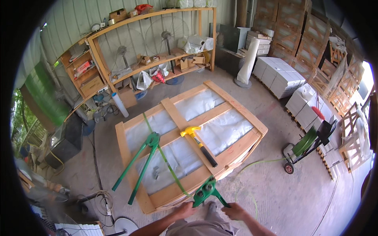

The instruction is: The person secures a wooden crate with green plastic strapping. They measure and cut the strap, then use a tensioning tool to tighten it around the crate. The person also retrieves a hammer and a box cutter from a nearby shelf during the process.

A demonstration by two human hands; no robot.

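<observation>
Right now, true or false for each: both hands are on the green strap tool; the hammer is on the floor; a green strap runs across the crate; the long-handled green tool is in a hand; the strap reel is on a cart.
1. Left hand and right hand both hold the green strap tool. True.
2. The hammer is on the floor. False: it lies on the wooden crate.
3. A green strap runs across the crate. True.
4. The long-handled green tool is held. False: it rests on the crate, untouched.
5. The strap reel sits on a wheeled cart. True.
</observation>
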